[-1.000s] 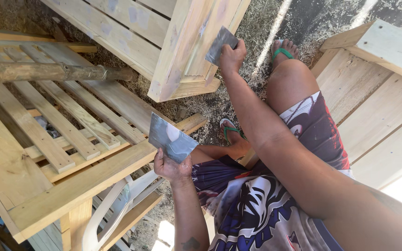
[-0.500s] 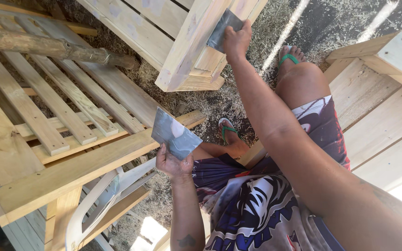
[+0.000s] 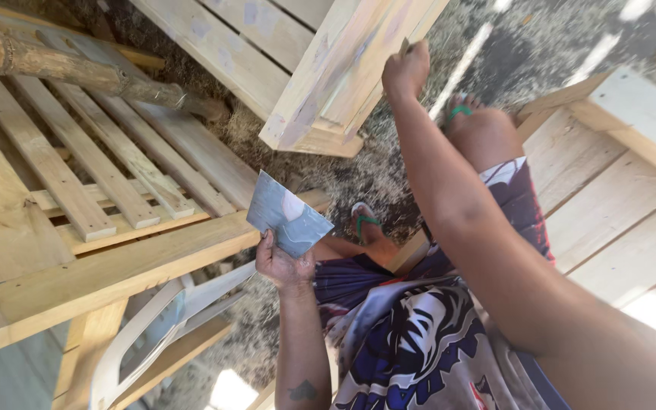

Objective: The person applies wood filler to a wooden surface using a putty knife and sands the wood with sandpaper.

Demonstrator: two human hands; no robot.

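My left hand [image 3: 282,264] holds up a flat grey square plate [image 3: 290,216] smeared with pale filler, just above my lap. My right arm reaches forward, and my right hand [image 3: 408,72] is closed on a small scraper [image 3: 404,47]. Only a thin edge of the scraper shows above my fingers, pressed against the side of a pale wooden furniture piece [image 3: 343,76]. That piece has whitish patches on its boards. I sit with patterned shorts [image 3: 419,342] over my knees.
A slatted wooden frame [image 3: 77,190] lies at left with a bamboo pole [image 3: 77,68] across it. A white plastic chair [image 3: 146,334] sits below it. Another wooden frame [image 3: 616,190] stands at right. My feet in green sandals [image 3: 362,220] rest on ground strewn with shavings.
My right hand has slid further up the edge of the wooden piece, and the scraper blade, plainly visible before, is now mostly hidden. My left hand keeps the plate steady.
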